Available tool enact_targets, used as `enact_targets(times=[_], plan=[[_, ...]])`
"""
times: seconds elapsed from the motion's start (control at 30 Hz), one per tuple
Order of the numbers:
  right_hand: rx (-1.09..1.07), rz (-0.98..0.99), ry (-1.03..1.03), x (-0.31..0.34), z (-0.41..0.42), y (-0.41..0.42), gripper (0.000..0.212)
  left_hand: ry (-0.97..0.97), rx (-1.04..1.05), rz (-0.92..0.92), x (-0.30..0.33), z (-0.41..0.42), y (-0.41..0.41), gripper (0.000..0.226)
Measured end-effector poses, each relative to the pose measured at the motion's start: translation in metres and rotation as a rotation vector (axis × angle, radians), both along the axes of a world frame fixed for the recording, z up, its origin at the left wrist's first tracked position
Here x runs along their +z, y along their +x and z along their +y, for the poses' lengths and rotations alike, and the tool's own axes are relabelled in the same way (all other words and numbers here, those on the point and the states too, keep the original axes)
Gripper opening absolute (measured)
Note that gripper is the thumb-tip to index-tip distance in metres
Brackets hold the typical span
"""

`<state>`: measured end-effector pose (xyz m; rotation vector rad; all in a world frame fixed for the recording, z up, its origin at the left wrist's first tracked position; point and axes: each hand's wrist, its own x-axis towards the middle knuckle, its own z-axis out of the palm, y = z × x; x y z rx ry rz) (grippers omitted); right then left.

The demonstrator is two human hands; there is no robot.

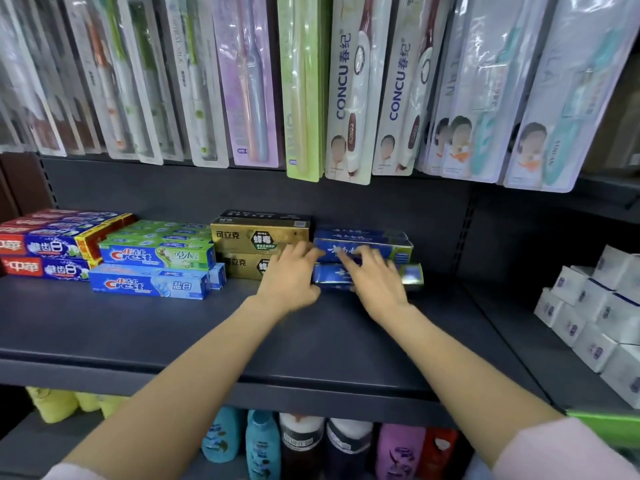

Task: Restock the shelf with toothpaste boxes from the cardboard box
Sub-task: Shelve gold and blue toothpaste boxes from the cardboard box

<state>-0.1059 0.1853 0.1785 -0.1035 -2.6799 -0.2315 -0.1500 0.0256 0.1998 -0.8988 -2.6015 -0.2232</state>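
Far back on the dark shelf, both hands are reaching to the blue toothpaste boxes. Left hand is lying with fingers spread loose, tips touching the left end of the blue stack, thumb low by the bottom box; not clamping anything. Right hand is resting on the front of the stack, fingers curled and half open, tips pressing the upper box face; a firm grip cannot be told. Blue boxes are showing two high at the front, with more behind, count unclear. Gold toothpaste boxes are sitting just left, touching the blue ones, two stacked in front plus a dark one on top behind. Further left, Crest boxes, two front faces showing, then red boxes, two front faces. White cartons are piling far right. Toothbrush packs are hanging above.
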Motion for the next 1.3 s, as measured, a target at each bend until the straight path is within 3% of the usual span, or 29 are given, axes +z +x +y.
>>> enact_targets(times=[0.13, 0.3, 0.57, 0.7, 0.83, 0.93, 1.1, 1.23, 1.3], plan=[[-0.097, 0.102, -0.084, -0.018, 0.017, 0.004, 0.096, -0.096, -0.016, 0.091, -0.012, 0.004, -0.008, 0.076], [-0.026, 0.042, -0.107, -0.005, 0.027, 0.006, 0.088, -0.097, -0.013, 0.159, -0.007, 0.017, -0.015, 0.079], [-0.024, -0.028, -0.136, 0.007, 0.023, 0.015, 0.083, -0.099, 0.011, 0.094, -0.006, 0.027, -0.009, 0.066], [0.013, -0.009, -0.340, 0.010, 0.023, 0.036, 0.064, -0.041, 0.006, 0.057, -0.003, 0.028, 0.015, 0.051], [0.066, 0.025, -0.616, 0.008, 0.027, 0.078, 0.035, 0.068, -0.031, -0.101, -0.005, 0.034, 0.053, 0.037], [0.104, 0.003, -0.661, 0.003, 0.032, 0.121, 0.026, 0.136, -0.082, -0.241, -0.011, 0.041, 0.090, 0.029], [0.167, -0.036, -0.759, -0.013, 0.044, 0.205, 0.015, 0.174, -0.220, -0.326, -0.030, 0.058, 0.175, 0.016], [0.155, -0.208, -0.753, -0.043, 0.058, 0.265, 0.014, 0.231, -0.250, -0.349, -0.062, 0.071, 0.229, 0.012], [0.115, -0.377, -0.726, -0.068, 0.065, 0.287, 0.017, 0.115, -0.250, -0.456, -0.086, 0.078, 0.246, 0.014]])
